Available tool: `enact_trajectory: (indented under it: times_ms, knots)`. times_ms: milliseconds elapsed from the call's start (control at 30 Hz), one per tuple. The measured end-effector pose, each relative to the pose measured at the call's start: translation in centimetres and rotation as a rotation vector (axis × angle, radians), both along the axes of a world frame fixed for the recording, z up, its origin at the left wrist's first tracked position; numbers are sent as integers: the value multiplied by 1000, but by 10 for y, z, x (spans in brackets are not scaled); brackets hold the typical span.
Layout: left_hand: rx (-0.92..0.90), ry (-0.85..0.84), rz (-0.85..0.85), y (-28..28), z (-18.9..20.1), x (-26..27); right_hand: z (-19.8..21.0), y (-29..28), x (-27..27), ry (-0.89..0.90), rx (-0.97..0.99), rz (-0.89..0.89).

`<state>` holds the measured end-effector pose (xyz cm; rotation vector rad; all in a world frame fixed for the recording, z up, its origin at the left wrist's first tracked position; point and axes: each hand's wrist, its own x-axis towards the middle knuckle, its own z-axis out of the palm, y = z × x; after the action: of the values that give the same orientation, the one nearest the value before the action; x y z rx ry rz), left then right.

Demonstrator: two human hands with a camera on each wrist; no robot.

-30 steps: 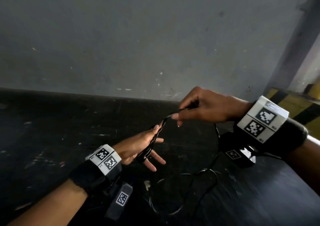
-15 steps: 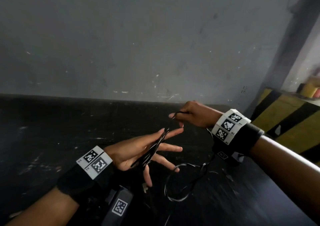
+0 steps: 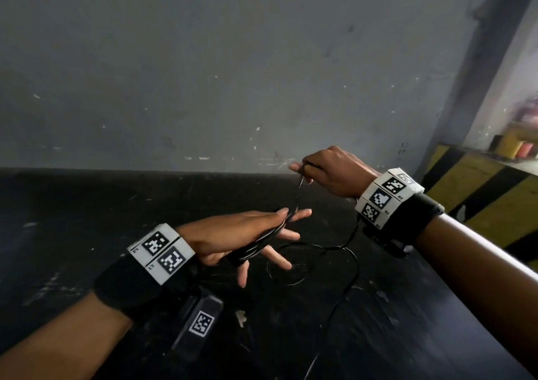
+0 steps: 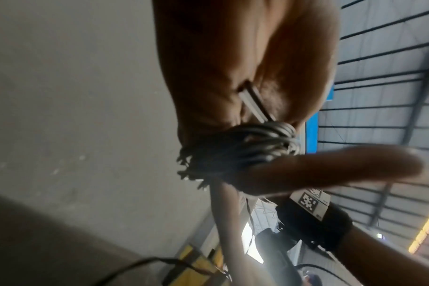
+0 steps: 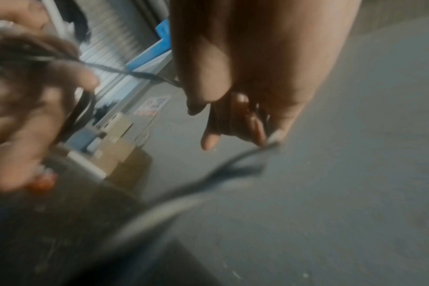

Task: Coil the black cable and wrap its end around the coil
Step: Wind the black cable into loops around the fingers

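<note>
Where looped round left hand (image 3: 233, 235), black cable (image 3: 262, 241) bunches.

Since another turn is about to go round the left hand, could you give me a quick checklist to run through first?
1. Coil seated across left hand: ok.
2. Left fingers straight as a former: ok.
3. Right hand pinching the black cable: ok.
4. Strand between the hands taut: ok.
5. Slack on the table free of knots: cannot tell.
6. Cable's end in sight: not ok.
</note>
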<state>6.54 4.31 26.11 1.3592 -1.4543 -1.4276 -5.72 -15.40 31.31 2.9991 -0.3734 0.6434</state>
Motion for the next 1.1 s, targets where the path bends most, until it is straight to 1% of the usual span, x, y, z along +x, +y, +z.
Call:
enact_trajectory:
  times_ms: [67, 133, 200, 267, 333, 400, 467, 533, 633, 700, 767, 900, 1000, 1100]
  knots:
    - [28, 147, -63, -2, -5, -3, 3, 2, 1, -33, 29, 13]
    - [64, 305, -130, -3, -9, -5, 1, 1, 2, -20, 28, -22]
    - [48, 463, -215, -3, -11, -5, -11, -1, 3, 29, 19, -71]
    - [-5, 617, -247, -4, -8, -3, -31, 4, 3, 80, 85, -54]
    - [-107, 732, -165, -6, 0, -3, -53, 15, 4, 78, 234, -8]
    - [-254, 768, 14, -10, 11, -1, -74, 28, 8, 15, 424, 18]
    - [-356, 807, 188, -19, 21, 5, -89, 44, 9, -21, 618, 28]
    - [-425, 882, 315, -30, 29, 14, -95, 60, 7, 15, 720, 43]
    - [-507, 959, 464, -43, 30, 28, -93, 86, 3, 150, 780, 56]
    - [-545, 922, 540, -51, 24, 33, -88, 98, 3, 191, 744, 77]
    - [-584, 823, 602, -56, 13, 35, -81, 106, 5, 215, 707, 84]
    - [-605, 607, 684, -59, -5, 35, -73, 114, 2, 275, 784, 33]
    - [-586, 297, 700, -55, -14, 37, -65, 111, -7, 282, 734, 17]
    - [-529, -58, 641, -47, -30, 34, -51, 104, -16, 324, 688, 26]
